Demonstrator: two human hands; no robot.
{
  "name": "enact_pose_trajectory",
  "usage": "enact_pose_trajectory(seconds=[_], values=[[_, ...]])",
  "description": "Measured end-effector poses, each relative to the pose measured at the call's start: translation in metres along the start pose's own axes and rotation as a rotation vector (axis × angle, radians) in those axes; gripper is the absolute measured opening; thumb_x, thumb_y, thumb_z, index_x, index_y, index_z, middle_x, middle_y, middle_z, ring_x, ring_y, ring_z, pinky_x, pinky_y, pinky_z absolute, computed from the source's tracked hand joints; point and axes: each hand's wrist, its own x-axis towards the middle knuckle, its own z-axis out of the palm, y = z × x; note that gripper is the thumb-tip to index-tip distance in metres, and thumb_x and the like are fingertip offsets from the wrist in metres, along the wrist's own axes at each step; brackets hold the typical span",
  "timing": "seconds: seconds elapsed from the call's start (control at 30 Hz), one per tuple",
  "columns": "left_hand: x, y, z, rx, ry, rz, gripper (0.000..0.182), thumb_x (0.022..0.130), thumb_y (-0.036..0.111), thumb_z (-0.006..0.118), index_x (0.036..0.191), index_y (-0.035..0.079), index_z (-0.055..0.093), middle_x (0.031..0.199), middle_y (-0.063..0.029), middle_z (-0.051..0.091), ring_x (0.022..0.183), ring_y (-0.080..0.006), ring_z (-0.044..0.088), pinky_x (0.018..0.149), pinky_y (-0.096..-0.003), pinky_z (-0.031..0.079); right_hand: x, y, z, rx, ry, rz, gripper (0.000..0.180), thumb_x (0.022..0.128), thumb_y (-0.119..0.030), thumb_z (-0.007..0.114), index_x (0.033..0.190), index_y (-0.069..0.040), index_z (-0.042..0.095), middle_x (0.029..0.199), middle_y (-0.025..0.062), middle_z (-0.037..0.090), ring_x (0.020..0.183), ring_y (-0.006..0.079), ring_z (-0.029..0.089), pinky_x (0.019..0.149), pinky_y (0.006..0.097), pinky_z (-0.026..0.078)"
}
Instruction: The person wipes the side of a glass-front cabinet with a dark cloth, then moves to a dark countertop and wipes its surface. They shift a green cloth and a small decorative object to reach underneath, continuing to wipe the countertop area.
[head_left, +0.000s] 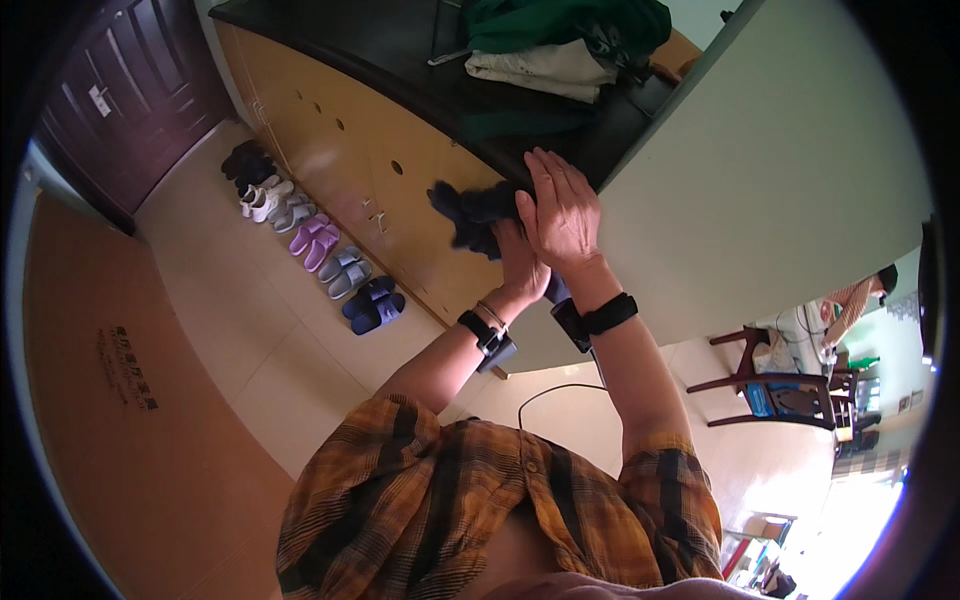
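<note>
A dark, crumpled cloth hangs in front of the wooden cabinet, just under the edge of its black top. My left hand grips the cloth, and its fingers are partly hidden by the cloth and my other hand. Over the near corner of the cabinet top, my right hand is held flat with its fingers stretched out and its thumb apart. Its palm faces away, so contact with the cloth or the corner is hidden. Both wrists wear black straps with small devices.
Green clothing and a folded beige cloth lie on the cabinet top. Several pairs of slippers and shoes line the cabinet's foot. A pale partition rises at right. Beyond are a wooden chair and a seated person.
</note>
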Motion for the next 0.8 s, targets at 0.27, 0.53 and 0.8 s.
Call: enact_pose_trajectory(seconds=[0.27,0.53,0.8], values=[[0.102,-0.095,-0.057,0.388,0.609,-0.019,0.068,0.106,0.026,0.046,0.154,-0.011,0.016,0.152,-0.037,0.033,0.139,-0.0484,0.036,0.118,-0.0484,0.026,-0.004,0.006,0.012,0.037,0.131,-0.038,0.04,0.09,-0.022,0.064,0.124,-0.001,0.062,0.123,0.019,0.068,0.116,0.0353,0.064,0.096,0.0396,0.055],[0.048,-0.017,-0.013,0.244,0.411,0.1,0.075,0.103,0.032,0.048,0.154,-0.008,0.011,0.152,-0.0407,0.024,0.144,-0.0532,0.024,0.118,-0.0554,0.022,-0.001,0.002,0.006,0.163,0.242,-0.058,0.048,0.092,-0.029,0.063,0.131,-0.002,0.057,0.129,0.0144,0.06,0.107,0.0351,0.063,0.09,0.0403,0.055],[0.024,0.045,-0.021,0.7,0.423,0.523,0.064,0.091,0.026,0.064,0.142,-0.002,0.038,0.148,-0.0285,0.03,0.144,-0.056,0.021,0.112,-0.07,0.021,-0.006,-0.001,-0.007,0.306,0.199,-0.016,0.057,0.087,-0.032,0.066,0.134,-0.002,0.052,0.13,0.0174,0.056,0.116,0.0381,0.057,0.097,0.0445,0.05]])
